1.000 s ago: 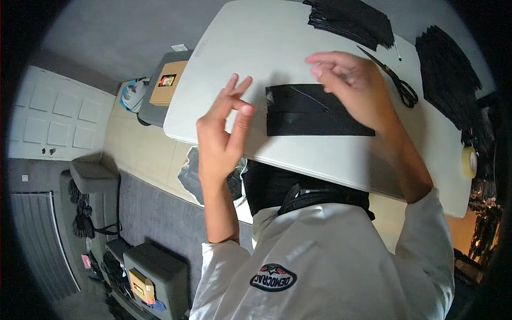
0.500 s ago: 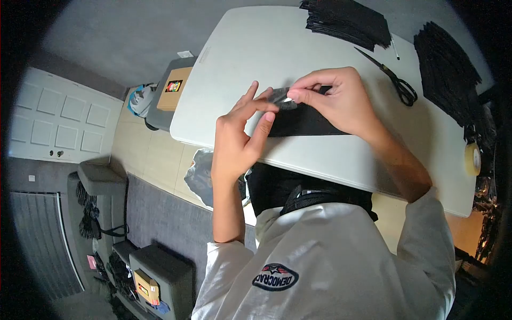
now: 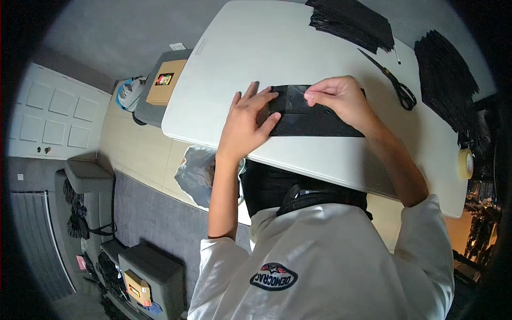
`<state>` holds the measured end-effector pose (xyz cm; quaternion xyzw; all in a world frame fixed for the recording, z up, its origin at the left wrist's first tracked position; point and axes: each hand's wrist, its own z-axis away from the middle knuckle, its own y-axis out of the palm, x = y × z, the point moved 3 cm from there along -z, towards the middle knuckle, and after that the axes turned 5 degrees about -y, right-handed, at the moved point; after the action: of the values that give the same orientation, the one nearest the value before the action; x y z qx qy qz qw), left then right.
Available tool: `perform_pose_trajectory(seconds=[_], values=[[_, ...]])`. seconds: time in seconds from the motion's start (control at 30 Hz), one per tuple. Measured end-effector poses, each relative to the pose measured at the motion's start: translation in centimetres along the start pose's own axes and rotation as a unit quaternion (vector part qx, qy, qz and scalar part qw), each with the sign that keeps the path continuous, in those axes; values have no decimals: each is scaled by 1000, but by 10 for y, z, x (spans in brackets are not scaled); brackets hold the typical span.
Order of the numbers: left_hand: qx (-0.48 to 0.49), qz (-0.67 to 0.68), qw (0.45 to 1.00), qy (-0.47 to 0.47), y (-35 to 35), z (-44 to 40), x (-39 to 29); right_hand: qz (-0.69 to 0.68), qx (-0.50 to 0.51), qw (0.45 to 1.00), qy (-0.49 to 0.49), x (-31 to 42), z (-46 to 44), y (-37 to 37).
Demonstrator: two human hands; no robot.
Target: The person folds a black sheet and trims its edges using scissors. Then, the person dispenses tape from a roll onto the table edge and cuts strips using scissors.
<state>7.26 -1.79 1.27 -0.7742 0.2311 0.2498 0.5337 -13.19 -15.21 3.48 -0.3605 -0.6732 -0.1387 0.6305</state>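
A flat black rectangular piece (image 3: 320, 124), like a folded plastic sheet or bag, lies near the front edge of the white table (image 3: 240, 48). On its upper left part is a shinier strip (image 3: 295, 101), possibly clear tape. My left hand (image 3: 245, 120) is open, its fingertips and thumb resting at the left end of the black piece. Above the right half, my right hand (image 3: 341, 101) is closed in a pinch; whatever sits between thumb and finger is too small to make out. Black-handled scissors (image 3: 397, 85) lie to the right of this hand.
Two stacks of black sheets, one at the back (image 3: 352, 24) and one at the right (image 3: 445, 77), lie on the table. A tape roll (image 3: 465, 164) is at the right edge, a white pen (image 3: 397, 54) by the back stack. Below the left edge hangs a plastic bag (image 3: 197, 176).
My left hand has come down onto the left end of the black piece. My right hand has moved slightly right, and the clear shiny strip between the hands now lies flat on the piece.
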Motion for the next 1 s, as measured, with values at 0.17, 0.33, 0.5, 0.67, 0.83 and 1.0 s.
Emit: perform_pose_trajectory(seconds=[0.17, 0.33, 0.5, 0.67, 0.83, 1.0], values=[[15, -27, 1000, 2, 7, 3, 6, -54, 29, 998, 24, -27, 0, 17], [15, -39, 999, 3, 8, 3, 7, -30, 34, 999, 3, -39, 7, 25], [15, -34, 999, -7, 9, 3, 9, -29, 22, 999, 18, -44, 5, 24], [10, -46, 999, 0, 8, 3, 7, -10, 22, 999, 40, -43, 2, 23], [-11, 60, 998, 19, -1, 6, 7, 21, -29, 991, 129, -5, -2, 1], [-11, -18, 999, 35, 6, 4, 7, -5, 20, 1000, 1, -31, -3, 8]])
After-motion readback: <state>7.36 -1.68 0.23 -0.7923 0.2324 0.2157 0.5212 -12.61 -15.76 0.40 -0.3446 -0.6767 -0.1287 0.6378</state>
